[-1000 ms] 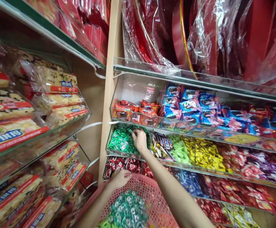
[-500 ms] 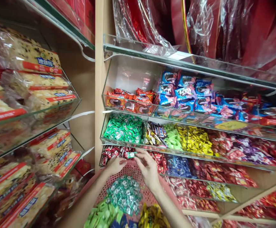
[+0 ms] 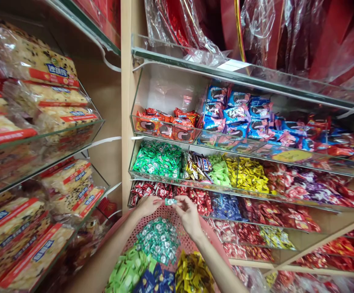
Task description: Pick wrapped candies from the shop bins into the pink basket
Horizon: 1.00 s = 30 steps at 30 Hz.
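A small green-and-white wrapped candy (image 3: 170, 201) is stretched between both hands. My left hand (image 3: 148, 206) pinches its left end, and my right hand (image 3: 185, 209) pinches the right end. Both are over the far rim of a pink perforated basket (image 3: 183, 240). Inside the basket lie a heap of green-and-silver candies (image 3: 160, 240), light green packets (image 3: 131, 266), dark blue packets (image 3: 157, 280) and yellow packets (image 3: 192, 272).
Ahead, clear shelf bins hold green candies (image 3: 157, 160), yellow candies (image 3: 251, 175), red candies (image 3: 198, 199) and blue snack packs (image 3: 237, 116). Packaged pastries (image 3: 51, 69) fill glass shelves at left. A wooden upright (image 3: 126, 101) divides the two sides.
My left hand has moved right and now grips the candy's left end; before, my right hand alone held it. The shelves appear slightly higher in view.
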Available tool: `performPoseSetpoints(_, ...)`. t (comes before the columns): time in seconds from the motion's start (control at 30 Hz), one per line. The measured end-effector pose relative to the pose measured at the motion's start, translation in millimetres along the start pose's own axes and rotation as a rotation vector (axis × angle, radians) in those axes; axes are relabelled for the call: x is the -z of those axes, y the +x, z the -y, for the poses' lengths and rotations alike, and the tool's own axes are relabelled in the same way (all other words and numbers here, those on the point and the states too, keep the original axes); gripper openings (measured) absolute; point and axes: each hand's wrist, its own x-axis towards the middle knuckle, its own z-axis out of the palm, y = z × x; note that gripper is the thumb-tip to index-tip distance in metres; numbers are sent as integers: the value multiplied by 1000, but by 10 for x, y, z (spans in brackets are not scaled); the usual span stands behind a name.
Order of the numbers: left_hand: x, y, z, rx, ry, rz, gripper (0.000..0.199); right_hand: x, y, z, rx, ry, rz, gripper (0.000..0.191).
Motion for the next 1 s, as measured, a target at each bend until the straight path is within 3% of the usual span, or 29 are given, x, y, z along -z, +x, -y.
performPoseSetpoints(0.23, -3, 17, 12, -30, -8, -4, 33, 8, -31, -412, -124, -45, 153, 21)
performPoseSetpoints(0.43, 14, 12, -13, -20, 18, -8, 32, -29, -62, -707, -184, -72, 189, 19)
performPoseSetpoints(0.57, -3, 16, -4, -1, 34, 0, 33, -183, -86, -712, -160, -317, 280, 16)
performPoseSetpoints(0.77, -6, 10, 9, 8, 17, -9, 32, -454, -73, -657, -68, -662, 423, 29)
performPoseSetpoints(1.0, 18, -1, -4, 32, -13, 0, 31, -518, -90, -557, 4, -992, 488, 30)
